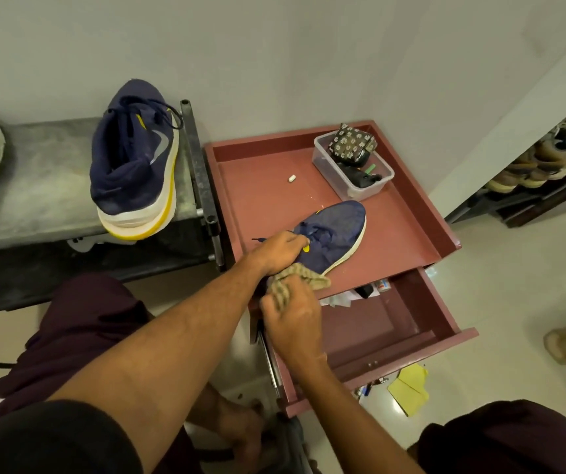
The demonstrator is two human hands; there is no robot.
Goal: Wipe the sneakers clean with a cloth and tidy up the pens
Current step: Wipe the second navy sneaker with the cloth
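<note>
A navy sneaker (pixel 338 230) with a white sole lies on the reddish cabinet top (pixel 261 200), toe pointing away to the right. My left hand (pixel 280 249) grips it at the laces and collar. My right hand (pixel 293 319) holds a beige checked cloth (pixel 305 277) against the heel end of that shoe. The second navy sneaker (pixel 134 162), with a yellow-and-white sole, stands on its side on the grey bench (pixel 35 200) to the left. No pen is clearly visible.
A clear plastic box (pixel 353 165) with a flowered pouch and small items sits at the cabinet's back right. A small white eraser (pixel 292 178) lies nearby. The drawer (pixel 394 323) below stands pulled out. Yellow paper (pixel 410 388) lies on the floor. Shoes fill a rack (pixel 545 159) at right.
</note>
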